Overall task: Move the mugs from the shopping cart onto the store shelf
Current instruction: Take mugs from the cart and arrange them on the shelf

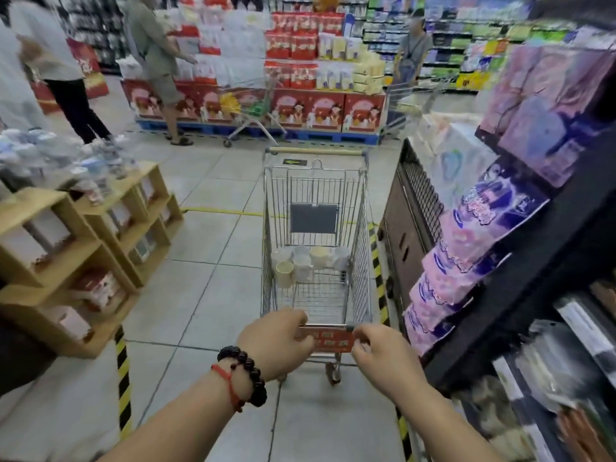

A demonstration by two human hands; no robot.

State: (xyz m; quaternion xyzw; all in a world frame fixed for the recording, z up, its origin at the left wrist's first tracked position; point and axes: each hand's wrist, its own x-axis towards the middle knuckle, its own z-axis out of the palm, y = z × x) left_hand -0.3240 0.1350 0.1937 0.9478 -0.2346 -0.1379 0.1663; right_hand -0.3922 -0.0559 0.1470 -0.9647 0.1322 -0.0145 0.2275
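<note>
Between the store shelves, my left hand (271,341) and right hand (383,353) grip the cart handle (328,338); mugs (308,265) stand in the shopping cart (361,271).

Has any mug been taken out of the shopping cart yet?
No, both hands grip the cart handle and the mugs sit inside.

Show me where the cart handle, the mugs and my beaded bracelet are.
cart handle (330,338): head view, on its red middle section.
mugs (302,266): head view, on a white mug mid-cluster.
beaded bracelet (248,368): head view, on the dark beads.
</note>
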